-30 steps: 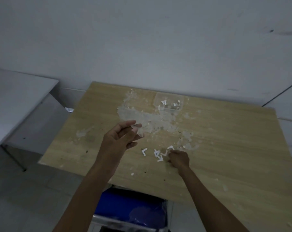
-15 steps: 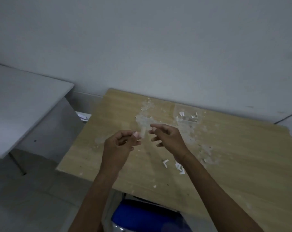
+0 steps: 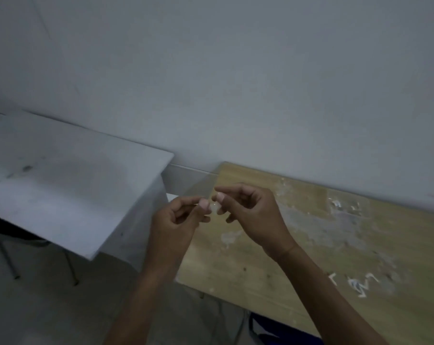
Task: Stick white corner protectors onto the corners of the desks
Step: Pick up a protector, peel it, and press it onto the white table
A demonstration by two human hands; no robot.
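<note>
- A small, pale, translucent corner protector [image 3: 214, 207] sits between my two hands, raised above the left edge of the wooden desk [image 3: 298, 257]; it is too blurred for me to tell its shape.
- My left hand [image 3: 178, 220] pinches it between thumb and forefinger.
- My right hand [image 3: 250, 210] pinches its other side, fingers curled.
- More white L-shaped corner protectors [image 3: 357, 283] lie loose on the desk, near and to the right.
- A clear plastic tray [image 3: 348, 205] rests at the far edge by the wall.
- A grey desk [image 3: 61, 183] stands to the left.
</note>
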